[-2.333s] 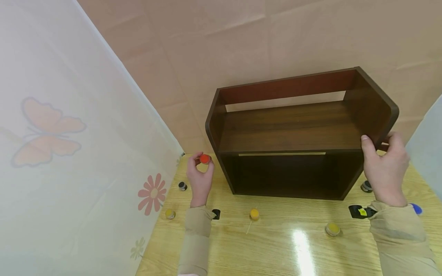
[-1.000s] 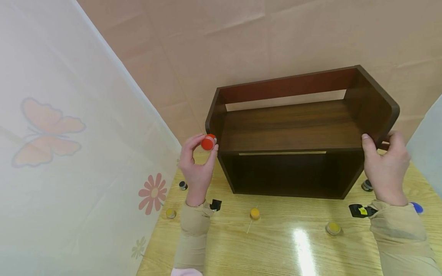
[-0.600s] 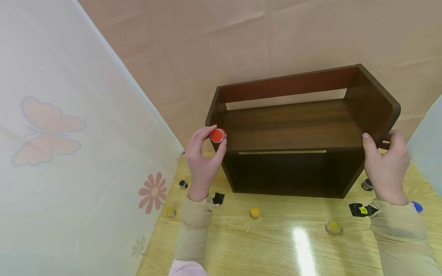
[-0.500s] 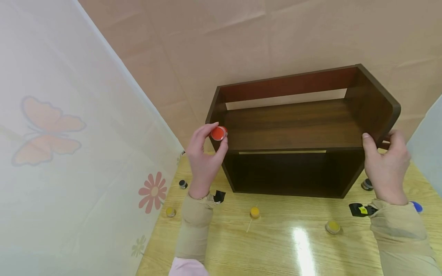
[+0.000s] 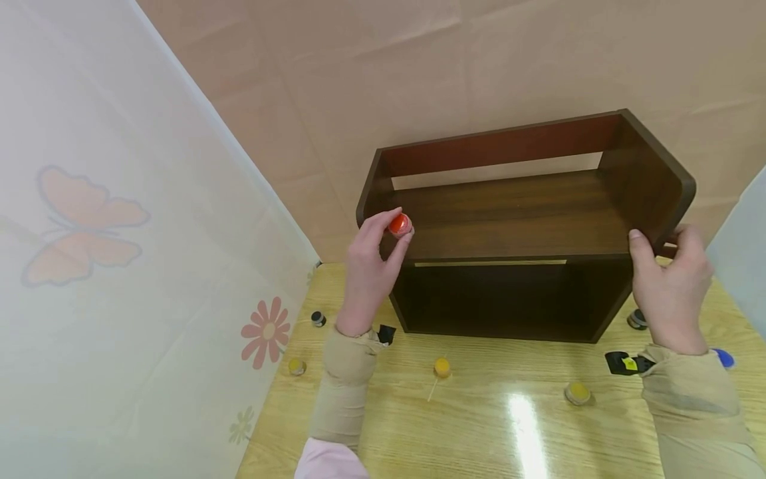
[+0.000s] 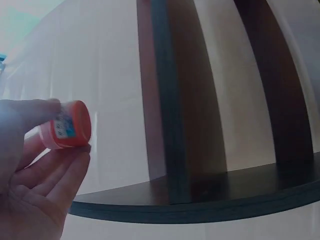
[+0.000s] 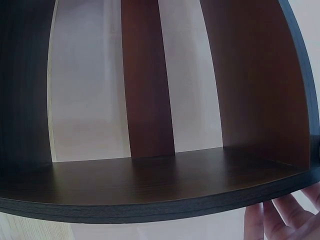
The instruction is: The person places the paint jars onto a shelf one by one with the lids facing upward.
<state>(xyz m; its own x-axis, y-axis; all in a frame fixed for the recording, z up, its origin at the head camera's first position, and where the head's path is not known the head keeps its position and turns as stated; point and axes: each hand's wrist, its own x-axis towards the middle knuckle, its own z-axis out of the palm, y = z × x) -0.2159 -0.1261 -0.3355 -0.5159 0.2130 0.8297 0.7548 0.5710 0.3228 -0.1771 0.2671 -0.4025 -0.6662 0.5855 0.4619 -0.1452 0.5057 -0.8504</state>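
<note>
A small jar point(image 5: 400, 225) with a red lid is pinched between the fingertips and thumb of my left hand point(image 5: 371, 269). In the left wrist view, a white and blue label shows on the jar point(image 6: 67, 125). My left hand holds it in front of the left end of a dark brown wooden shelf unit point(image 5: 509, 216); whether the jar touches the wood cannot be made out. At the other end, my right hand point(image 5: 673, 289) grips the right side panel, thumb on the inner face. Its fingertips point(image 7: 272, 220) show beyond the wood in the right wrist view.
On the wooden table point(image 5: 467, 439) stand a black-lidded jar point(image 5: 318, 319), yellow-lidded jars point(image 5: 577, 393), and a dark jar point(image 5: 638, 319). An orange round piece point(image 5: 442, 368) has a thin pale stick. A blue lid point(image 5: 724, 358) lies beyond the right sleeve. A white curtain point(image 5: 149, 233) hangs left.
My left hand has risen and moved right, carrying the red-lidded jar from beside the shelf's left edge to in front of its upper board. My right hand keeps its grip on the side panel.
</note>
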